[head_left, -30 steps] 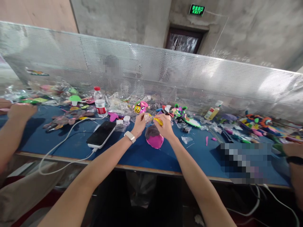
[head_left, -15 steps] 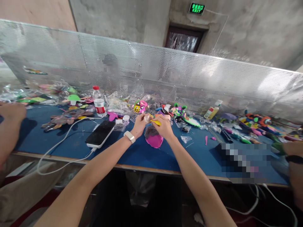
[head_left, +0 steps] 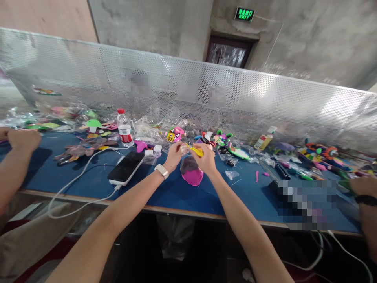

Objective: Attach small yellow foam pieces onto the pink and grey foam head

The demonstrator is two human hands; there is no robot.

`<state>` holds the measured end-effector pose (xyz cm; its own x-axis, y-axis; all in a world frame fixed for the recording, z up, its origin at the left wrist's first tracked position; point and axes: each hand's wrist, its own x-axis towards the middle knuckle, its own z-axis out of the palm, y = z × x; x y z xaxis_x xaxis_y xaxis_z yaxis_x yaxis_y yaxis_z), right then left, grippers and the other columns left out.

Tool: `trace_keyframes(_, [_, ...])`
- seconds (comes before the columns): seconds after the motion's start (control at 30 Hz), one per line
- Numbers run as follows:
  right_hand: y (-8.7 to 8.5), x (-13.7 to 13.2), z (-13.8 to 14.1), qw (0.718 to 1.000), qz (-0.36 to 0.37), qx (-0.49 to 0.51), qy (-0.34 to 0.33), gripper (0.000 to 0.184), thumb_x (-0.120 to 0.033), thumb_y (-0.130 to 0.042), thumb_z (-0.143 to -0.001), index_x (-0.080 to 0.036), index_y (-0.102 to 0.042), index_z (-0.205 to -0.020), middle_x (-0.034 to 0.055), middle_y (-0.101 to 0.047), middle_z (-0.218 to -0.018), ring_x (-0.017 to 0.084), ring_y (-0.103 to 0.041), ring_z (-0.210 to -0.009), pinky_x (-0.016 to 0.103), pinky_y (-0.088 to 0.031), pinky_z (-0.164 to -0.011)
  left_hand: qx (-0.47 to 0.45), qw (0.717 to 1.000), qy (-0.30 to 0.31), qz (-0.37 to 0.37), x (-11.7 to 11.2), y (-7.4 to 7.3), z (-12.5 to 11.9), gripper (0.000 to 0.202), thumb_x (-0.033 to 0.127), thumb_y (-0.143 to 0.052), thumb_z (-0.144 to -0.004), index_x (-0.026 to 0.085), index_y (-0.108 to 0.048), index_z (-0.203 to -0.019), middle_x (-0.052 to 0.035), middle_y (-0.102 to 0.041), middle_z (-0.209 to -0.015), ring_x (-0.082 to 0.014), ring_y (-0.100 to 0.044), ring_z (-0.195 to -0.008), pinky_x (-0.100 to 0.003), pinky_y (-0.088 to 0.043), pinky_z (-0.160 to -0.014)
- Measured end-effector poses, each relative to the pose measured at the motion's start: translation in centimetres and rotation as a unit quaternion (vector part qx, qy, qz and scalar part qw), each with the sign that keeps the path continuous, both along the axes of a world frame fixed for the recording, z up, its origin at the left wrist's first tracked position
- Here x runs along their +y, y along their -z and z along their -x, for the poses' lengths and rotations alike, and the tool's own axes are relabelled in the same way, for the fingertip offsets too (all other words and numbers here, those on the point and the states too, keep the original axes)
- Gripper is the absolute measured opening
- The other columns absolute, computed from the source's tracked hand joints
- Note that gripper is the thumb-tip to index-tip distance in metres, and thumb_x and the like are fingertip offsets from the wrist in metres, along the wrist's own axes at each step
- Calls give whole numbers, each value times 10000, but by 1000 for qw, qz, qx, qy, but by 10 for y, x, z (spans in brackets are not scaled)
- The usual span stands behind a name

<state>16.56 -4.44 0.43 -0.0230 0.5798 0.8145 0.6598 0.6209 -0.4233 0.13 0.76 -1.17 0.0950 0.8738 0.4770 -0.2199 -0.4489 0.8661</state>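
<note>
My left hand (head_left: 174, 154) is closed, pinching a small clear plastic bag (head_left: 185, 148). Close beside it, my right hand (head_left: 205, 158) grips a yellow piece that looks like modelling clay (head_left: 196, 151), its thin end reaching to the bag. Whether the clay is still partly inside the bag I cannot tell. Under both hands lies a flat round piece, magenta (head_left: 192, 178) at the front and dark grey (head_left: 188, 164) behind. A pink figure with a yellow cat face (head_left: 174, 135) sits just beyond my left hand.
A phone (head_left: 126, 168) with a white cable lies left of my arms, near a red-capped bottle (head_left: 124, 131). Plastic bags and colourful clay figures line the perforated metal screen (head_left: 188, 86). Co-workers' hands (head_left: 25, 140) show at both sides. A pixelated object lies at the right.
The yellow clay now shows more between my hands, stretching toward the bag. At the left, the co-worker's hand has shifted right. My view has tilted slightly.
</note>
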Motion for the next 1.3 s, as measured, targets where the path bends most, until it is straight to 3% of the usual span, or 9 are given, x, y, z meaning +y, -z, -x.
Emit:
trace_keyframes(0.37, [1, 5, -3, 999, 29, -9, -26, 207, -291, -601, -965, -219, -740, -1100, 114, -776, -1100, 275, -726, -1056, 438, -579, -977, 115, 989, 13, -88, -14, -9, 1, 414, 578, -677, -930, 176, -687, -835, -19, -644, -733, -163, -558, -686, -279, -441, -644])
trace_keyframes(0.6, [2, 3, -4, 998, 44, 29, -13, 196, -334, -611, -976, -224, -666, -1129, 97, -783, -1054, 272, -743, -985, 413, -598, -883, 152, 979, 17, -131, -17, -8, 2, 264, 447, -682, -948, 192, -684, -1017, -54, -711, -943, -194, -647, -848, -292, -506, -761])
trace_keyframes(0.77, [1, 2, -5, 999, 35, 38, -8, 127, -341, -642, -949, -232, -698, -984, 85, -788, -1010, 268, -727, -927, 397, -585, -839, 165, 974, 12, -154, -16, -8, 4, 228, 399, -715, -922, 188, -674, -998, -56, -708, -954, -191, -642, -863, -303, -510, -808])
trace_keyframes(1.0, [-4, 0, -5, 999, 3, 15, -35, 138, -327, -662, -934, -249, -773, -957, 86, -787, -1027, 274, -731, -973, 444, -581, -925, 156, 975, -2, -156, -14, -5, 2, 209, 388, -653, -955, 187, -652, -1015, -60, -702, -966, -184, -632, -831, -310, -507, -792])
trace_keyframes(1.3, [-3, -2, -2, 1000, -13, 4, -13, 133, -314, -664, -932, -259, -785, -931, 84, -787, -1014, 267, -735, -950, 429, -599, -884, 154, 976, 2, -156, -12, -3, 3, 197, 383, -642, -966, 193, -652, -1018, -60, -701, -970, -186, -639, -840, -304, -512, -790])
